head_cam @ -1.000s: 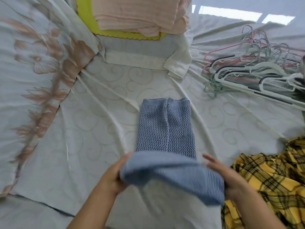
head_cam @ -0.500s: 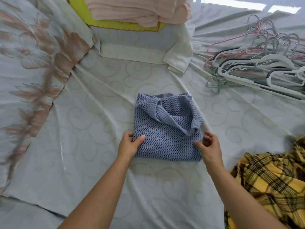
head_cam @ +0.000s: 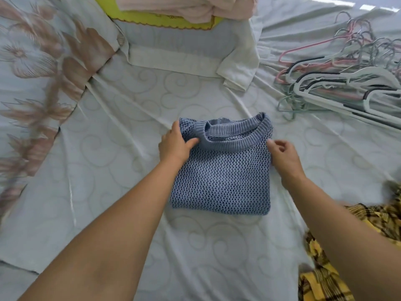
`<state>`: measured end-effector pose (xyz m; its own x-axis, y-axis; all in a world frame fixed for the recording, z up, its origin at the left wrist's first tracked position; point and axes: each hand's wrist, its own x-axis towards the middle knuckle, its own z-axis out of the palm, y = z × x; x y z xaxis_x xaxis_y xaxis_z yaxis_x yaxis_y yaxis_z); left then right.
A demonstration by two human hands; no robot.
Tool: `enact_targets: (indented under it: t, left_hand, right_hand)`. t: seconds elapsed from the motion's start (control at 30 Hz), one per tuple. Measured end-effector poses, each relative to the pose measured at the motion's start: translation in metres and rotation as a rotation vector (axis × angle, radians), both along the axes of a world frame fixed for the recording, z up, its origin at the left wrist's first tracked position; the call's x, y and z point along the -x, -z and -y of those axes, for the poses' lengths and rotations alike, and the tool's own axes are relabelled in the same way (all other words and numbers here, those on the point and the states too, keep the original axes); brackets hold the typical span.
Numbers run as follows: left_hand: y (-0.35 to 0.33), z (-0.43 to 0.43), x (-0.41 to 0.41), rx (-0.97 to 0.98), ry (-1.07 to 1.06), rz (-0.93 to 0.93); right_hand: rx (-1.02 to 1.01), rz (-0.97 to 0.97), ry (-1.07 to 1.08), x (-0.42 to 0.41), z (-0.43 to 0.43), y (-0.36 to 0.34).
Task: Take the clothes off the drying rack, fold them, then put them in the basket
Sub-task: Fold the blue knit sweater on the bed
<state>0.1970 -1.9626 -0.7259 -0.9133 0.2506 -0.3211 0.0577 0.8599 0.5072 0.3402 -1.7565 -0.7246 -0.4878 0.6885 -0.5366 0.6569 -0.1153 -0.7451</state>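
The blue knit sweater point(head_cam: 221, 177) lies folded into a neat, nearly square packet in the middle of the bed, on the white sheet point(head_cam: 130, 118). Its body is an open, honeycomb-like mesh; the ribbed round collar sits along the far edge, facing up, with the inner neckband showing through the opening. The near edge is a smooth fold.

The left grip point(head_cam: 175, 144) holds the far left corner beside the collar, thumb on top of the knit and fingers curled round the edge. The right grip point(head_cam: 284, 156) is at the far right edge with its fingers curled and its thumb tip touching the knit; whether it pinches the fabric, I cannot tell.

The sheet bears a pale swirl pattern and is creased toward the sweater. A floral quilt point(head_cam: 32, 61) in brown and pink lies to the left. At the head of the bed, a yellow-green container point(head_cam: 152, 18) with a scalloped edge holds folded pink cloth point(head_cam: 184, 5). A heap of plastic hangers point(head_cam: 347, 83) lies at the far right, and a yellow plaid garment point(head_cam: 368, 224) is crumpled at the near right.
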Motion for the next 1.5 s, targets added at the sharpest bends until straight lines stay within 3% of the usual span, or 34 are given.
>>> enact_targets:
  t: [0.17, 0.27, 0.33, 0.43, 0.5, 0.6, 0.77, 0.97, 1.23, 1.5]
  left_hand:
    - [-0.006, 0.005, 0.011, -0.333, -0.354, 0.046]
    - [0.003, 0.026, -0.004, -0.297, -0.473, 0.197]
    - [0.009, 0.04, -0.032, -0.265, -0.432, 0.34]
    - [0.004, 0.049, -0.069, -0.371, -0.417, 0.56]
    - [-0.007, 0.049, -0.082, -0.478, -0.475, 0.646]
    - [-0.028, 0.053, -0.091, -0.649, -0.592, 0.805]
    - [-0.07, 0.055, -0.113, -0.833, -0.771, 1.061]
    - [-0.1, 0.036, -0.139, -0.897, -0.756, 1.05]
    - [-0.132, -0.024, -0.186, -0.963, -0.642, 0.939]
    - [-0.177, -0.143, -0.294, -1.043, -0.676, 1.101]
  right_hand:
    - [-0.108, 0.076, -0.059, -0.038, 0.032, 0.015]
    - [-0.154, 0.092, -0.089, -0.056, 0.052, 0.018]
    - [-0.015, 0.084, -0.016, -0.059, 0.061, 0.009]
    - [0.422, 0.047, 0.128, -0.051, 0.059, -0.012]
    - [0.616, 0.083, 0.107, -0.051, 0.052, -0.029]
    - [0.796, 0.09, 0.076, -0.061, 0.043, -0.056]
    - [0.964, 0.005, 0.197, -0.086, 0.043, -0.082]
    - [1.113, -0.28, 0.313, -0.1, 0.041, -0.103]
    - [1.088, -0.374, 0.283, -0.165, -0.027, -0.117]
    - [0.987, -0.381, 0.359, -0.28, -0.137, -0.169]
